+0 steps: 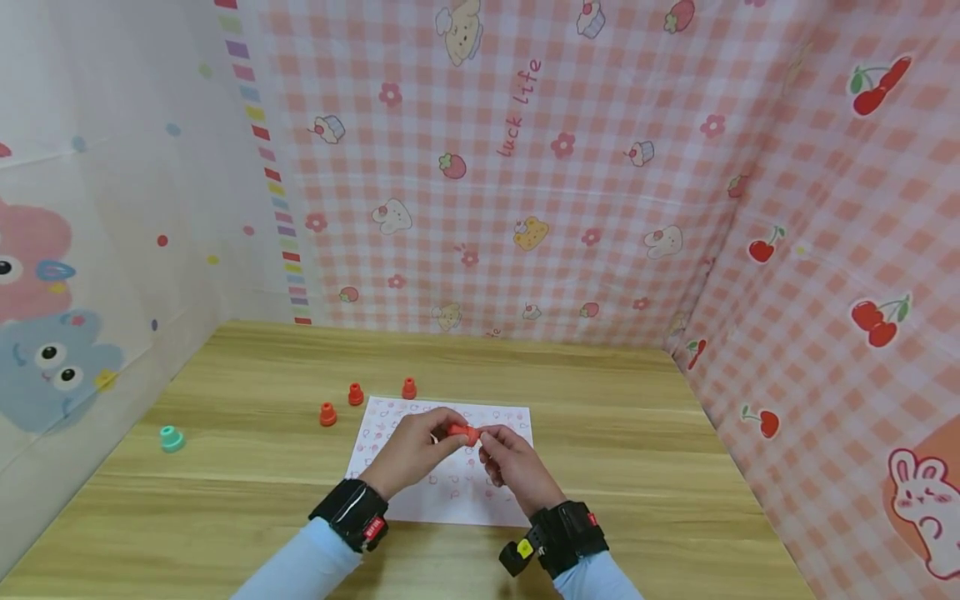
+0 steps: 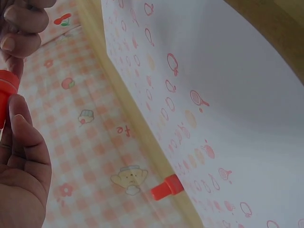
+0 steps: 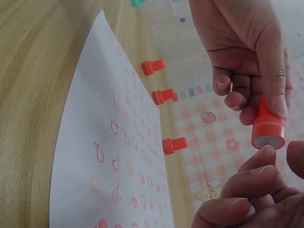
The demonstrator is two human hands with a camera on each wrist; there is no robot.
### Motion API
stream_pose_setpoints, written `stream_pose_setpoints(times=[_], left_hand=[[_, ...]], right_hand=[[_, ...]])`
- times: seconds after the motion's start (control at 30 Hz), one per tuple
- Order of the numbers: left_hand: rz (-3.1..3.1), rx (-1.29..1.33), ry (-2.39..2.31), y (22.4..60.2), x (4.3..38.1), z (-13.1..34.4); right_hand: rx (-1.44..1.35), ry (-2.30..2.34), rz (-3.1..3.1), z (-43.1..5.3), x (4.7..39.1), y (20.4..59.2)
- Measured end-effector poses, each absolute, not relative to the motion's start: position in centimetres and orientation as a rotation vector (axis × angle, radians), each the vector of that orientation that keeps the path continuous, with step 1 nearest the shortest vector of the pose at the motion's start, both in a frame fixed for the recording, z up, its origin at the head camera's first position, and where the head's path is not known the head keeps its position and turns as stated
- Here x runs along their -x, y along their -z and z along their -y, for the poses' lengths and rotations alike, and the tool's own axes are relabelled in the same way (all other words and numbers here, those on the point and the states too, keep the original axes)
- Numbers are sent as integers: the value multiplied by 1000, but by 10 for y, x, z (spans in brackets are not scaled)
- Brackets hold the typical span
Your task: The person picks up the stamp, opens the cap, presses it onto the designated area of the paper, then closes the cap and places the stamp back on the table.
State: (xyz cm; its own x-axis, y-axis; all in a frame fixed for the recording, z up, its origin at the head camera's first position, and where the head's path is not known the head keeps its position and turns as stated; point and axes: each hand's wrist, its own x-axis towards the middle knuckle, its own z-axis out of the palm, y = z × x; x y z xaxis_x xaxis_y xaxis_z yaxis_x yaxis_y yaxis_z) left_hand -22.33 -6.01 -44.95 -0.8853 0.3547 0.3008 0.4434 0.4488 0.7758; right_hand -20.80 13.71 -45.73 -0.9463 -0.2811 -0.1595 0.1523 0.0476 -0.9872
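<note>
My left hand (image 1: 411,450) pinches a red stamp (image 1: 467,433) over the paper, thumb on one side and fingers on the other. The round end of this stamp (image 3: 269,130), grey with a thin curved line, faces my right hand (image 1: 516,467). In the right wrist view the right index fingertip (image 3: 267,153) is right at the rim of that end, while the thumb stands a little apart and the other fingers are loosely curled. Below both hands lies a white sheet of paper (image 1: 420,504) covered in small red and pink prints of fruit-like outlines.
Three more red stamps stand upright beyond the paper: one (image 1: 408,388) by its far edge, two others (image 1: 356,394) (image 1: 327,414) off its left corner. A teal stamp (image 1: 172,438) is farther left on the wooden table (image 1: 622,433). Patterned cloth walls (image 1: 495,200) surround the table.
</note>
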Motion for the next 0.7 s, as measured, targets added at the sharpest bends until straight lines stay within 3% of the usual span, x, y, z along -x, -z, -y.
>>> stream_pose_setpoints(times=[0.7], left_hand=[[2677,490,1378,447,232,102]], right_hand=[[65,1894,-2200,-144,207,456]])
